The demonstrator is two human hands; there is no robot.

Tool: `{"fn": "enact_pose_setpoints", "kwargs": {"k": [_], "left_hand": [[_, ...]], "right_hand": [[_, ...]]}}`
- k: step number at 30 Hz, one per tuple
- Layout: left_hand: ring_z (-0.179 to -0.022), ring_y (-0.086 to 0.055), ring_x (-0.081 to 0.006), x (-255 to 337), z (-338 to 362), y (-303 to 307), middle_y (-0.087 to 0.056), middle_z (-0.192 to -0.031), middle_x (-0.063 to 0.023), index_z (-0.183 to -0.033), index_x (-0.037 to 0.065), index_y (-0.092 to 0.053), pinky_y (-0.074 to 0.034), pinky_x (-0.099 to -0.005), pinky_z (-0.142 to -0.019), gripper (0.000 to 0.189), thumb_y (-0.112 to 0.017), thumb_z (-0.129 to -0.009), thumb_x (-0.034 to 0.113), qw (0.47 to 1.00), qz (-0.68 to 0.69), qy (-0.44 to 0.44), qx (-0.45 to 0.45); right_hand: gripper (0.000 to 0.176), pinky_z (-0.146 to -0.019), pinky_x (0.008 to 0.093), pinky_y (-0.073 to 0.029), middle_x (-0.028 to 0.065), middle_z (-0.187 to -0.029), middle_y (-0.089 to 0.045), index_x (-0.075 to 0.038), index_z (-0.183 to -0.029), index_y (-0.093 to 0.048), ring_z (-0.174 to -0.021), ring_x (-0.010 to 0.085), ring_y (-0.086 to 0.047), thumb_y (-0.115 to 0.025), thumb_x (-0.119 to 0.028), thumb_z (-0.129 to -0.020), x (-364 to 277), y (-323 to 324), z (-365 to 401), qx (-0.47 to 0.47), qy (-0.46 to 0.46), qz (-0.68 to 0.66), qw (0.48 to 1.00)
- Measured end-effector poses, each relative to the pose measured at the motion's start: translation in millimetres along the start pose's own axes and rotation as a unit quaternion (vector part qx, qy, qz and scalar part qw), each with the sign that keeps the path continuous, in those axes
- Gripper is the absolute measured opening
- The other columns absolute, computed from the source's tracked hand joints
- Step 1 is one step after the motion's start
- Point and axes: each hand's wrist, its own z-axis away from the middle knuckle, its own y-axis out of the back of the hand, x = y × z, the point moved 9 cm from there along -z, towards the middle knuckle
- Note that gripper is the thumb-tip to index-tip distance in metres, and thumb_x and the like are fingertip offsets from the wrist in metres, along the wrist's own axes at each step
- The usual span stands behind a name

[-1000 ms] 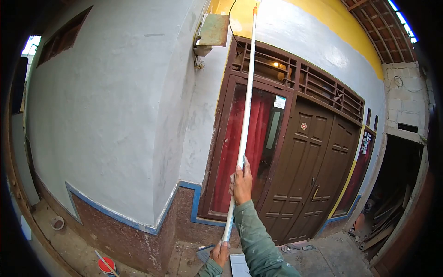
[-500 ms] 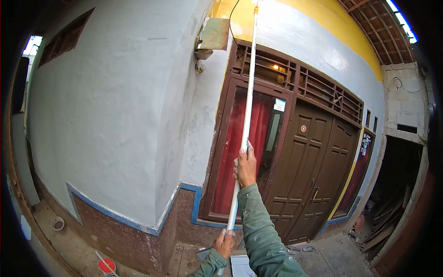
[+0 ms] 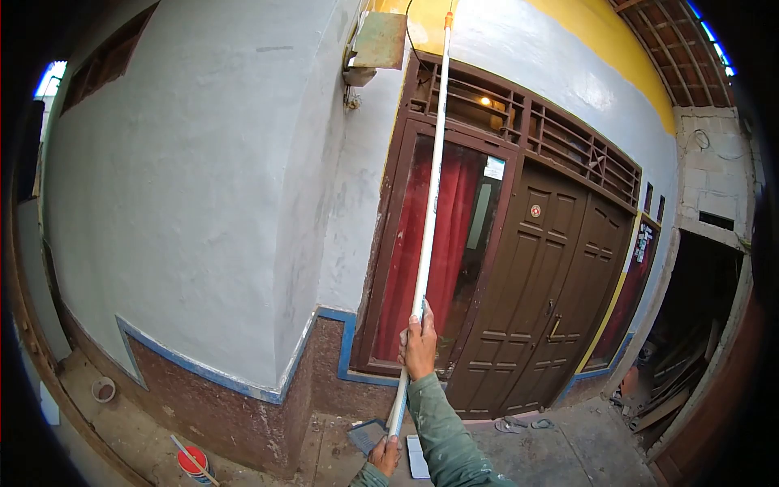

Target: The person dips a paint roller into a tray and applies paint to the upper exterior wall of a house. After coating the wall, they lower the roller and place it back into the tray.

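Note:
A long white pole [image 3: 435,187] rises steeply from my hands toward the top of the wall. Its orange collar [image 3: 448,21] shows at the upper edge of the view, and whatever is fixed beyond it is out of sight. My right hand [image 3: 419,345], in a green sleeve with pale spots, is closed round the pole in front of the window. Lower down, my left hand [image 3: 384,454] is wrapped round the pole close to its bottom end. Behind the pole are a window with red curtains [image 3: 430,235] and a grey-white wall band [image 3: 560,81] under a yellow one [image 3: 604,40].
A dark grey tray [image 3: 367,436] and a white flat object [image 3: 418,457] lie on the floor by my hands. A red-topped bucket [image 3: 193,461] with a stick across it stands lower left. A metal box [image 3: 380,40] juts from the wall. Sandals [image 3: 513,424] lie before the brown double door [image 3: 527,300].
Both hands have come down with the pole, my right hand more than my left. More of the floor tray and sandals shows, and the view has shifted slightly.

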Motion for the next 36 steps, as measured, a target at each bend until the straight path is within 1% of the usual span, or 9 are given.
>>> {"fn": "enact_pose_setpoints", "kwargs": {"k": [2, 8, 12, 15, 17, 27, 33, 35, 36], "left_hand": [[-0.044, -0.037, -0.0088, -33.2, 1.2, 13.0, -0.044, -0.057, 0.0055, -0.089, 0.014, -0.058, -0.029, -0.0276, -0.041, 0.034, -0.046, -0.100, 0.044, 0.993, -0.089, 0.066, -0.031], [-0.042, -0.036, -0.0092, -55.0, 30.8, 32.8, -0.043, -0.056, 0.0055, -0.088, 0.015, -0.058, -0.028, -0.0286, -0.039, 0.034, -0.046, -0.099, 0.045, 0.971, -0.066, 0.227, -0.046], [-0.042, -0.036, -0.0095, -93.4, 36.4, 55.9, -0.042, -0.056, 0.0059, -0.088, 0.016, -0.059, -0.028, -0.0281, -0.039, 0.033, -0.049, -0.098, 0.046, 0.979, -0.091, 0.168, -0.069], [-0.043, -0.036, -0.0101, -125.7, 45.4, 69.8, -0.042, -0.056, 0.0053, -0.086, 0.017, -0.060, -0.029, -0.0285, -0.039, 0.029, -0.052, -0.097, 0.043, 0.967, -0.088, 0.229, -0.070], [-0.043, -0.037, -0.0109, -127.7, 61.1, 84.2, -0.042, -0.055, 0.0046, -0.083, 0.018, -0.059, -0.030, -0.0294, -0.039, 0.025, -0.057, -0.095, 0.040, 0.964, -0.045, 0.260, 0.010], [-0.044, -0.038, -0.0117, -102.7, 71.1, 92.7, -0.043, -0.056, 0.0032, -0.096, 0.014, -0.064, -0.029, -0.0311, -0.041, 0.026, -0.061, -0.093, 0.040, 0.973, -0.074, 0.215, -0.034], [-0.045, -0.038, -0.0121, -106.6, 75.7, 94.3, -0.044, -0.057, 0.0025, -0.104, 0.012, -0.067, -0.029, -0.0321, -0.042, 0.031, -0.064, -0.092, 0.040, 0.975, -0.089, 0.196, -0.061], [-0.045, -0.039, -0.0109, -109.5, 49.8, 82.0, -0.046, -0.059, 0.0013, -0.113, 0.011, -0.066, -0.029, -0.0324, -0.042, 0.031, -0.062, -0.093, 0.035, 0.989, -0.090, 0.082, -0.081], [-0.045, -0.039, -0.0109, -105.7, 47.9, 76.7, -0.046, -0.059, 0.0013, -0.113, 0.011, -0.066, -0.029, -0.0324, -0.042, 0.031, -0.062, -0.093, 0.035, 0.990, -0.086, 0.079, -0.078]], "right_hand": [[0.052, -0.034, 0.0241, -0.030, -0.0020, -0.058, -0.040, -0.020, -0.150, -0.028, -0.040, 0.0066, -0.035, -0.043, -0.030, -0.102, 9.5, 1.8, 8.0, 0.003, 0.002, 0.000, 1.000], [0.052, -0.033, 0.0232, -0.029, -0.0020, -0.058, -0.040, -0.020, -0.150, -0.028, -0.040, 0.0063, -0.035, -0.044, -0.031, -0.102, 47.1, 8.1, 28.8, 0.006, -0.016, -0.014, 1.000], [0.052, -0.034, 0.0231, -0.029, -0.0022, -0.057, -0.039, -0.021, -0.150, -0.028, -0.040, 0.0063, -0.035, -0.044, -0.032, -0.102, 68.2, 12.0, 45.6, 0.007, -0.006, -0.008, 1.000], [0.051, -0.035, 0.0230, -0.030, -0.0021, -0.058, -0.039, -0.020, -0.150, -0.028, -0.041, 0.0064, -0.035, -0.043, -0.030, -0.102, 81.0, 12.9, 64.6, 0.008, -0.040, -0.004, 0.999], [0.051, -0.036, 0.0229, -0.030, -0.0023, -0.059, -0.039, -0.019, -0.150, -0.028, -0.042, 0.0063, -0.036, -0.043, -0.030, -0.103, 97.7, 16.9, 75.6, 0.020, -0.045, 0.012, 0.999], [0.053, -0.037, 0.0242, -0.031, -0.0016, -0.061, -0.042, -0.014, -0.149, -0.027, -0.044, 0.0070, -0.039, -0.044, -0.033, -0.102, 128.4, 19.6, 112.7, 0.023, -0.080, 0.012, 0.996], [0.053, -0.035, 0.0226, -0.030, -0.0018, -0.059, -0.041, -0.017, -0.149, -0.025, -0.041, 0.0069, -0.036, -0.043, -0.034, -0.102, 31.8, -8.4, 38.6, -0.015, 0.034, 0.005, 0.999], [0.055, -0.032, 0.0229, -0.030, -0.0020, -0.057, -0.042, -0.022, -0.151, -0.024, -0.038, 0.0071, -0.035, -0.044, -0.035, -0.101, -7.9, -19.4, 8.5, -0.015, 0.060, 0.018, 0.998], [0.054, -0.031, 0.0229, -0.032, -0.0020, -0.058, -0.042, -0.024, -0.151, -0.023, -0.038, 0.0072, -0.036, -0.043, -0.034, -0.101, -26.1, -22.7, -5.1, -0.014, 0.063, 0.021, 0.998]]}}
